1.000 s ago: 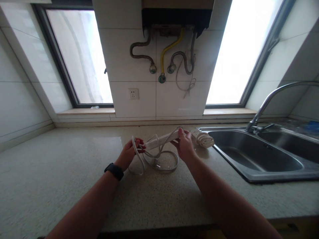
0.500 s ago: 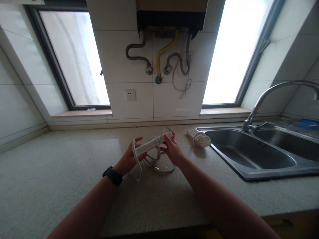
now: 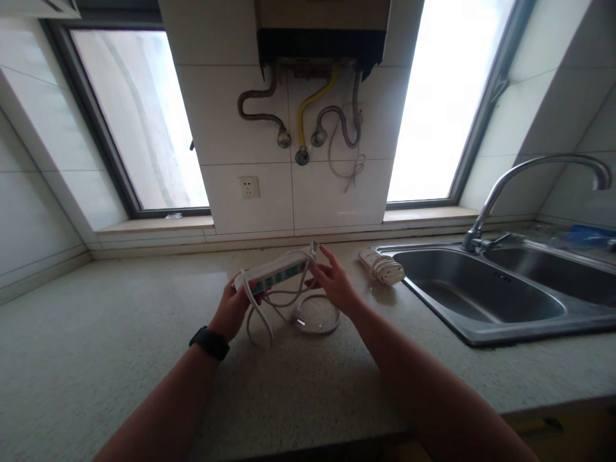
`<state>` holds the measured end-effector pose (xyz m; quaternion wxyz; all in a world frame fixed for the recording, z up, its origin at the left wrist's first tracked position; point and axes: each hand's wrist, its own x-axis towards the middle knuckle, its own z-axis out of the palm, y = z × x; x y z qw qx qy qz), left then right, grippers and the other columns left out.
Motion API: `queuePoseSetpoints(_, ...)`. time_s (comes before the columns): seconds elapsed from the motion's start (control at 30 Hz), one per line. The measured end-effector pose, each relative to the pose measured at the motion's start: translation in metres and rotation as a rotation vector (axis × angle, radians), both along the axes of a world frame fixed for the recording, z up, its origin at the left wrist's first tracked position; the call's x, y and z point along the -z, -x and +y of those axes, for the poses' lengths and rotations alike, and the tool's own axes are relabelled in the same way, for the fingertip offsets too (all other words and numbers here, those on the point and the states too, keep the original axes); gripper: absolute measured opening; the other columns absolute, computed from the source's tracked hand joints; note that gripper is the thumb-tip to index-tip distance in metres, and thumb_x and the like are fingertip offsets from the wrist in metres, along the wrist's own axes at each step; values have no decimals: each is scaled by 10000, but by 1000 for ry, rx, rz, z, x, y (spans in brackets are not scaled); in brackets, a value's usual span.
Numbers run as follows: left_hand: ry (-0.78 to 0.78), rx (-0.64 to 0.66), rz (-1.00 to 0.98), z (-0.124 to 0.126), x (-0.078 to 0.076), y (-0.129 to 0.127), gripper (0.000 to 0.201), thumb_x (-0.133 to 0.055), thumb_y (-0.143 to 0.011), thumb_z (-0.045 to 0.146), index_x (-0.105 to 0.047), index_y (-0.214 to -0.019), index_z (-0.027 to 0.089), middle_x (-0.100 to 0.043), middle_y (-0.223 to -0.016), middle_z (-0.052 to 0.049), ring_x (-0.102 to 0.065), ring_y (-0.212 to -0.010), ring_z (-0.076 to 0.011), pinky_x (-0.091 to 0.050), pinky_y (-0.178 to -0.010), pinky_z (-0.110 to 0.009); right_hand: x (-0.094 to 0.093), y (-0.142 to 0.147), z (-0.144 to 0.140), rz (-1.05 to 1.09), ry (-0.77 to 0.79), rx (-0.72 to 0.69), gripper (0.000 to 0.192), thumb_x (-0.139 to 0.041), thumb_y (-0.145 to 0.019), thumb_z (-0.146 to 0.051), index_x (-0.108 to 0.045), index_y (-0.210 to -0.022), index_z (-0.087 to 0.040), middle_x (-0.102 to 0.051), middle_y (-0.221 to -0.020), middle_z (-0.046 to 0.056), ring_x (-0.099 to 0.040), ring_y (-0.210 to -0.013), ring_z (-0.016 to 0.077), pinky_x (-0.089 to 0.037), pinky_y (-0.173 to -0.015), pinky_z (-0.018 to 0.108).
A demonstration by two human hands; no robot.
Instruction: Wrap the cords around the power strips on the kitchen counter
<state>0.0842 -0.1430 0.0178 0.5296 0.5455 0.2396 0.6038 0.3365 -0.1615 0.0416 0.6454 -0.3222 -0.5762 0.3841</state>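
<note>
A white power strip (image 3: 275,272) with greenish sockets is held a little above the speckled countertop (image 3: 96,346). My left hand (image 3: 231,311), with a black watch on its wrist, grips the strip's left end. My right hand (image 3: 334,285) holds the right end with its fingers around it. The strip's white cable (image 3: 289,308) hangs in loose loops under it and lies partly on the counter. A second white power strip (image 3: 382,266) lies on the counter by the sink's left rim.
A steel double sink (image 3: 433,314) with a curved tap (image 3: 520,176) fills the right side. A wall socket (image 3: 248,187) sits on the tiled wall below a water heater with hoses (image 3: 308,115). Windows stand on both sides.
Both hands have carried the power strip leftward and turned it so that its socket face shows. The cable loops have followed. The view has drifted slightly right.
</note>
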Motion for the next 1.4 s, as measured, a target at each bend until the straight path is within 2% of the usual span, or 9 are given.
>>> queuePoseSetpoints(0.13,130,-59,-120,3,-3,5,482,-742,-731,472,-607,-1038,126,-687,-856,-66,-669,-715,-167,-510,-601,-235,-12,-23,1,-40,-148,389,460,-615,-850,-503,-571,-1162,-169,-705,-874,55,-551,-473,91,-444,-444,232)
queuePoseSetpoints(0.27,229,-56,-366,5,-13,11,440,-668,-746,517,-644,-980,146,-677,-768,-40,-646,-646,-148,-494,-556,-223,-17,-60,10,-4,-124,700,397,-565,-855,-473,-614,-1070,-144,-637,-735,20,-423,-402,76,-321,-365,219)
queuePoseSetpoints(0.47,119,31,-533,8,-23,18,440,-634,-820,528,-671,-1031,144,-706,-879,-84,-630,-687,-134,-467,-534,-207,3,-80,29,-196,183,623,504,-573,-821,-373,-514,-1274,-159,-669,-810,50,-508,-474,127,-413,-460,262)
queuePoseSetpoints(0.67,141,16,-519,9,-19,17,415,-694,-837,415,-646,-1162,161,-698,-1061,-88,-666,-915,-150,-537,-767,-252,4,-51,8,-952,256,677,628,-499,-912,-555,-515,-1357,-112,-671,-1020,217,-633,-992,353,-431,-883,491)
queuePoseSetpoints(0.8,43,16,-435,6,-14,8,458,-749,-808,350,-612,-1212,183,-666,-1142,-97,-648,-987,-167,-529,-810,-280,-8,-32,-12,-1139,280,852,719,-464,-926,-598,-375,-1505,-180,-324,-1517,261,-262,-1418,454,-228,-1071,609)
queuePoseSetpoints(0.9,-36,34,-345,1,-9,-3,489,-753,-811,338,-575,-1248,210,-645,-1163,-92,-628,-1030,-188,-529,-818,-305,-8,-16,-15,-999,167,631,754,-533,-908,-554,-300,-1541,-217,-145,-1611,195,-95,-1490,384,-137,-1143,583)
queuePoseSetpoints(1.1,-329,64,194,-15,1,-19,583,-723,-842,341,-484,-1366,254,-612,-1184,-90,-606,-1020,-214,-507,-875,-365,5,25,-12,-254,-31,-199,691,-631,-847,-581,-420,-1380,-195,-508,-1402,148,-483,-1307,242,-376,-1095,402)
queuePoseSetpoints(1.27,-794,-173,760,-16,0,-19,725,-793,-773,295,-447,-1409,311,-507,-1335,-99,-471,-1233,-270,-396,-1051,-452,10,37,-13,70,147,-228,572,-798,-704,-515,-542,-1073,-160,-651,-965,63,-634,-839,172,-521,-766,300)
queuePoseSetpoints(1.4,-882,-264,892,-15,-2,-14,751,-760,-792,244,-393,-1443,319,-482,-1321,-95,-458,-1204,-250,-419,-1028,-435,6,33,-12,112,112,-115,534,-834,-674,-419,-546,-1037,-152,-652,-930,45,-622,-802,158,-533,-731,293)
